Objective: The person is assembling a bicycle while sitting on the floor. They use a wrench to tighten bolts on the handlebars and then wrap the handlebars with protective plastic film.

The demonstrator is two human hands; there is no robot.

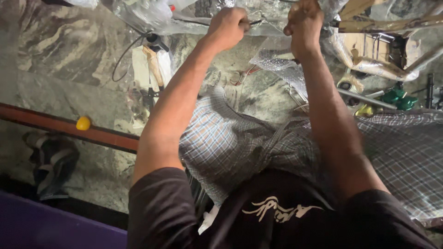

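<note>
Left hand (pixel 227 26) fisted, knuckles up, clamped on a thin dark rod (pixel 253 21) that pokes out toward the right hand. Right hand (pixel 303 24) also fisted, at the top edge of view; what it grips is hidden, cannot tell. Both hands near each other, over clear plastic wrap (pixel 277 60). Below the forearms, checked cloth (pixel 240 143) across the lap. Marble floor (pixel 69 60) around. Left: yellow ball (pixel 83 123) on a red-brown strip (pixel 55 127). Right: green fittings (pixel 399 97), cardboard (pixel 369 46).
</note>
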